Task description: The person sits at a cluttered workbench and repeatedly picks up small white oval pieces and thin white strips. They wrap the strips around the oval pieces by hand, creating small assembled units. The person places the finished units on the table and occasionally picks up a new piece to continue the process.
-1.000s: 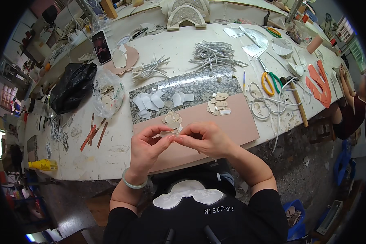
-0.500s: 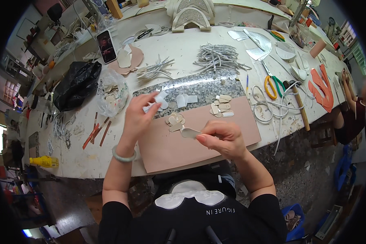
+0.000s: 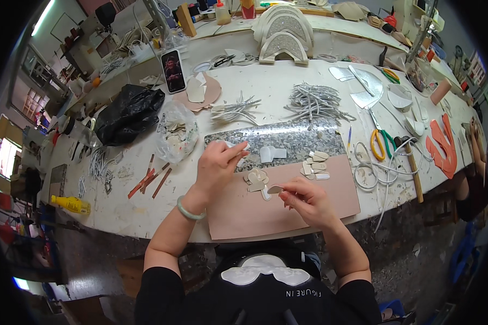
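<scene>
Right hand [image 3: 309, 201] pinches pale piece [image 3: 275, 189] near counter's [image 3: 122, 216] front edge
It juts leftward; left hand [image 3: 218, 165] half-curled, hold unclear.

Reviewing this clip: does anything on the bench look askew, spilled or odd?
On the right, white cord lies in loose loops crossing the hammer, one end trailing past the bench edge; the hammer's handle juts out too, so both look carelessly placed. Nothing seems amiss with the small pale pieces beside the right hand.

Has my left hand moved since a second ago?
Yes. Your left hand went forward, from over the pink board to the left end of the granite slab.
</scene>
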{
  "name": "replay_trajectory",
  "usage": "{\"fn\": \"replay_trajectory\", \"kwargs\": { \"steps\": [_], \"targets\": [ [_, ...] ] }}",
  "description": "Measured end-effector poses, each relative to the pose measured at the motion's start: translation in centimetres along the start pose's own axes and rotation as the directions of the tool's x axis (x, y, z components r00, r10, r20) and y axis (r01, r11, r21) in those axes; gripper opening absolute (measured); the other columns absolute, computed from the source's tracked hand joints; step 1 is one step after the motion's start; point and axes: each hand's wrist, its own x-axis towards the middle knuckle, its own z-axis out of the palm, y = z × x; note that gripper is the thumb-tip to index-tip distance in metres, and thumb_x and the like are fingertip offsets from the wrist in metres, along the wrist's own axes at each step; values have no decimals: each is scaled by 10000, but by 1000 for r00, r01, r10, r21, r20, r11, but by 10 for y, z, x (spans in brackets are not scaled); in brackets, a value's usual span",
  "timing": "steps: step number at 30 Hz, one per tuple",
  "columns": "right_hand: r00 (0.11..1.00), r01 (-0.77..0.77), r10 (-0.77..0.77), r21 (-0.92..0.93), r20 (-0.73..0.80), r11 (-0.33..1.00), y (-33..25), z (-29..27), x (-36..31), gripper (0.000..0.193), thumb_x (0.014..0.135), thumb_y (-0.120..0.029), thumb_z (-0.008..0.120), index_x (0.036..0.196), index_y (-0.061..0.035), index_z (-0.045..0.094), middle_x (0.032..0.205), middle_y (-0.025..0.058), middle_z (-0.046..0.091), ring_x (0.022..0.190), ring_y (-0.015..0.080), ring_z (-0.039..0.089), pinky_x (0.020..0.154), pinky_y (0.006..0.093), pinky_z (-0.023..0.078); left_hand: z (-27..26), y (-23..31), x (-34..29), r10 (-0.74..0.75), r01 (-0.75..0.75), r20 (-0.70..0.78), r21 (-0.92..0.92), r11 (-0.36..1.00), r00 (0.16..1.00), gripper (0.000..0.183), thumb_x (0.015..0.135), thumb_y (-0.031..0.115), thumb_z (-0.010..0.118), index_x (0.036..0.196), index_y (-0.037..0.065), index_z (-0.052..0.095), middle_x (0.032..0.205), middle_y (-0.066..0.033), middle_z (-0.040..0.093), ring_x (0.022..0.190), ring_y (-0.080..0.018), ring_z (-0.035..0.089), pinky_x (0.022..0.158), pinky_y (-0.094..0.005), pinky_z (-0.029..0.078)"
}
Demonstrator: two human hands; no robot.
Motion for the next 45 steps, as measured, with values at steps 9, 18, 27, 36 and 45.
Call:
{"fn": "replay_trajectory", "kwargs": {
  "steps": [9, 18, 27, 36, 45],
  "targets": [
    [992, 65, -81, -161, -95, 985, -19, 3, 2, 176, 809, -104, 739, 959, -31, 683, 807, 65, 608, 663, 131, 588, 570, 257, 464, -25, 33, -42, -98, 555, 548, -829, 62, 830, 351, 956, 98, 548, 1279, -40, 535, 1097, -154, 652, 990, -188, 635, 785, -287, 554],
    [997, 74, -65, -277, 41, 958, -27, -1, 3, 136, 783, -148, 754, 806, -50, 664, 740, 54, 641, 611, 147, 602, 546, 269, 476, -38, 41, -41, 14, 702, 702, -712, -23, 712, 333, 925, 2, 508, 1252, -44, 552, 1176, -147, 609, 1072, -209, 612, 888, -350, 561],
    [994, 99, -75, -361, 82, 927, -24, 3, 5, 122, 774, -150, 738, 789, -58, 659, 746, 59, 640, 652, 197, 623, 562, 307, 487, -36, 40, -39, 81, 741, 746, -633, -225, 662, 380, 916, 41, 453, 1245, -142, 505, 1176, -211, 606, 1068, -274, 623, 942, -381, 525],
    [995, 80, -53, -351, 87, 933, -23, 4, 10, 130, 775, -166, 733, 794, -56, 666, 744, 72, 644, 671, 225, 632, 594, 332, 492, -36, 40, -41, 59, 758, 756, -647, -87, 652, 349, 925, 54, 499, 1236, -96, 545, 1164, -191, 622, 1067, -267, 633, 919, -338, 534],
    [997, 23, 3, -341, 75, 940, -25, 7, 11, 143, 779, -177, 720, 809, -44, 676, 749, 94, 655, 689, 242, 648, 630, 340, 508, -36, 47, -43, -21, 727, 730, -677, 113, 683, 319, 914, 36, 593, 1217, -60, 577, 1108, -151, 656, 995, -192, 656, 854, -281, 552]
  ]
}}
